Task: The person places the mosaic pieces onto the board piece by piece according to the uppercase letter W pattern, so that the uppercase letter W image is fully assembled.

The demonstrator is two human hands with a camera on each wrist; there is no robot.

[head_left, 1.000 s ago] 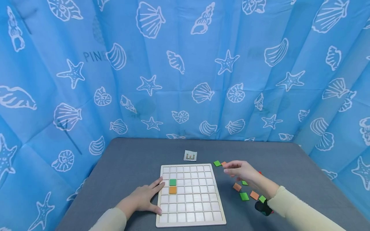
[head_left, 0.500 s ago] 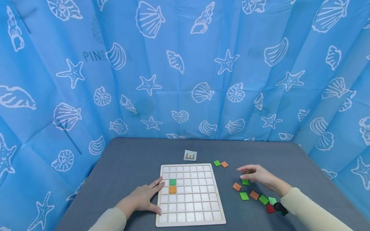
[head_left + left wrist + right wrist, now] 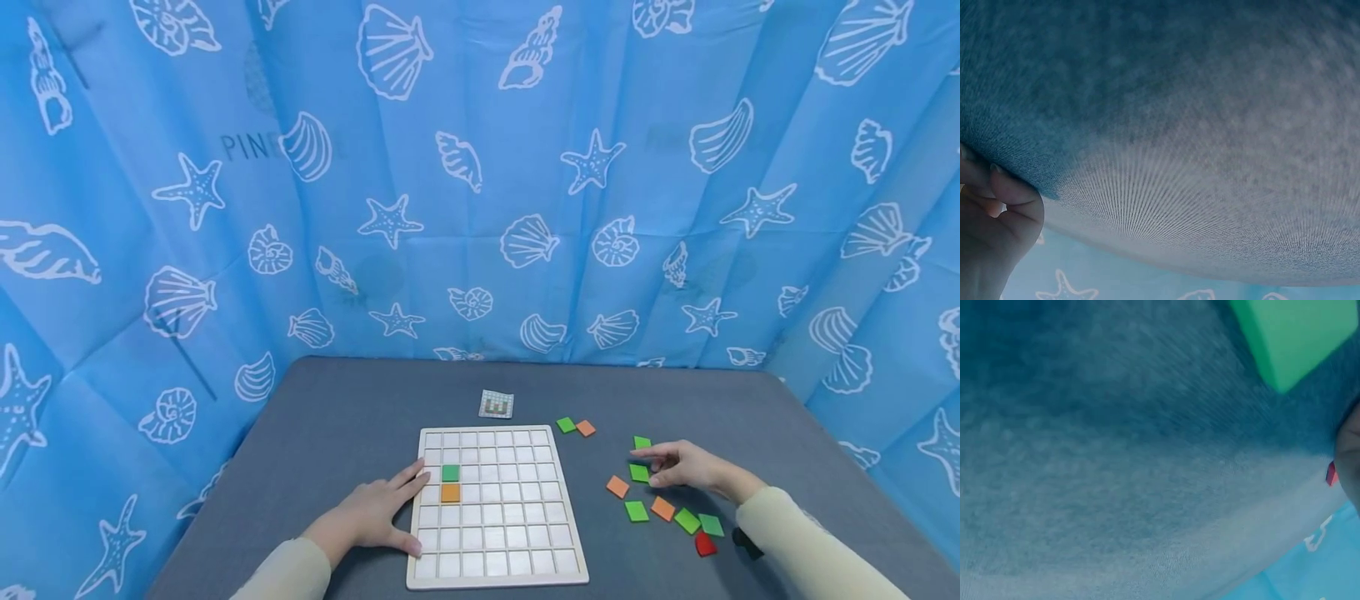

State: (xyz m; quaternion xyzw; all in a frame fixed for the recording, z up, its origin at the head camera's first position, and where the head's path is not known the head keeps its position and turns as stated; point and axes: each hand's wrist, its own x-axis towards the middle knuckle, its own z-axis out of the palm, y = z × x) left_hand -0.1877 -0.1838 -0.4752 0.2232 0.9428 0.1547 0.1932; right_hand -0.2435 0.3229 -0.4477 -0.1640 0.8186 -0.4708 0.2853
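My left hand rests with spread fingers along the left edge of a white grid board. On that board, a dark green tile lies directly above an orange tile. To the right, my right hand hovers low among loose square tiles, its thumb and fingers apart. Beside its fingertips are a bright green tile and, just behind, a second green tile. In the left wrist view, part of the left hand appears at the lower left. A green tile looms large in the right wrist view.
Nearer the sleeve lie a red tile, a sea-green tile and a black piece. An orange tile lies right of the board. Behind the board is a small pattern card. A blue shell-print curtain borders the table.
My right hand has moved right, away from the orange tile near the board's far right corner, uncovering several tiles. My left hand stays on the board's edge.
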